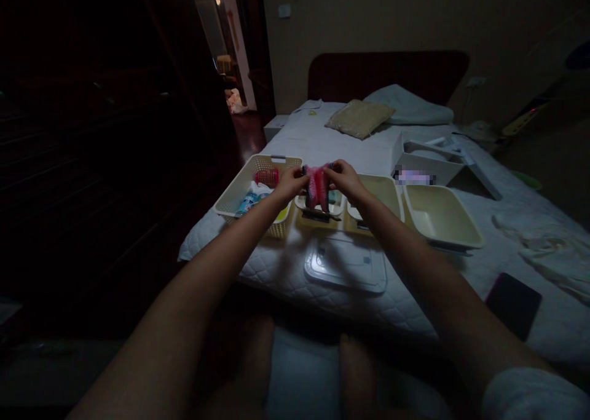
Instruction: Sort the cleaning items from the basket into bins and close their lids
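Note:
Between my two hands hangs a small pink and red fabric piece (317,187) with dark lower edges; its exact kind is unclear. My left hand (290,184) pinches its upper left corner, and my right hand (345,178) pinches the upper right one. Directly below is a small pale bin (300,206), partly hidden by the fabric. To its left stands a cream perforated basket (236,185) with a red item (268,176), blue-and-white packages (249,202) and something yellow inside. Another cream bin (391,192) is beneath my right wrist.
A cream bin (454,214) stands further right. In front lies a clear plastic lid (345,265) on the white quilted bed (271,269). A dark tablet-like slab (514,305) is at right. Farther back are a white open box (415,160) and a beige pillow (359,118).

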The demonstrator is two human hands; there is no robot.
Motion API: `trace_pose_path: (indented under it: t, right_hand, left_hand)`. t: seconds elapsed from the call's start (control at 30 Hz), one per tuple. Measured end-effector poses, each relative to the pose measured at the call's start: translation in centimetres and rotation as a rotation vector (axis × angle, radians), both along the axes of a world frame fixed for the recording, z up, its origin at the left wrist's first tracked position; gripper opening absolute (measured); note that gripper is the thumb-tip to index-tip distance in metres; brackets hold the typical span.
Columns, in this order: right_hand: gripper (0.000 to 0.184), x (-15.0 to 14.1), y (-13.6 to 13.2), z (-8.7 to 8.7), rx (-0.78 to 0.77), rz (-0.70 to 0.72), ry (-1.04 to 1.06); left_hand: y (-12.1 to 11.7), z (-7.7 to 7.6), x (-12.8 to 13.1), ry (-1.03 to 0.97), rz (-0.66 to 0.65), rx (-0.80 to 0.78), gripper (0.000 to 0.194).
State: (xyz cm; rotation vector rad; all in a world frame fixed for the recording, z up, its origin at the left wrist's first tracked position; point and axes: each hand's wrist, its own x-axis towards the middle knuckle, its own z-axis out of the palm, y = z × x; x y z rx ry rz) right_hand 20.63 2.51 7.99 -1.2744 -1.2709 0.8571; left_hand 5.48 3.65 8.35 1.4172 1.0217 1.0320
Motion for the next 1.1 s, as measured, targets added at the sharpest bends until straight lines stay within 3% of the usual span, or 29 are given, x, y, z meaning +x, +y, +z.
trace_pose_path:
  t: [0.17,0.43,0.63,0.8,1.1]
  right_hand:
    - [0.015,0.1,0.5,-0.8,0.019,0.014,-0.095]
    - [0.02,0.3,1.5,-2.6,0.121,0.041,-0.227]
    - [0.041,-0.3,1.0,-2.4,0.145,0.112,-0.278]
    - [0.062,-0.7,1.3,-2.2,0.144,0.147,-0.279]
    - [0.067,-1.5,1.0,-1.7,0.09,0.264,-0.289]
  left_hand:
    - [0.0,-0.5,1.1,0.041,-0.099,0.047,0.013]
    - [1.8,-2.3,1.4,0.078,-0.062,0.136,0.013]
    - [2.6,-3.0,1.1,0.16,-0.016,0.208,0.013]
    - [3.3,-3.9,0.6,0.198,-0.004,0.26,0.023]
    - [3.8,-4.1,-0.2,0.16,0.062,0.288,0.02]
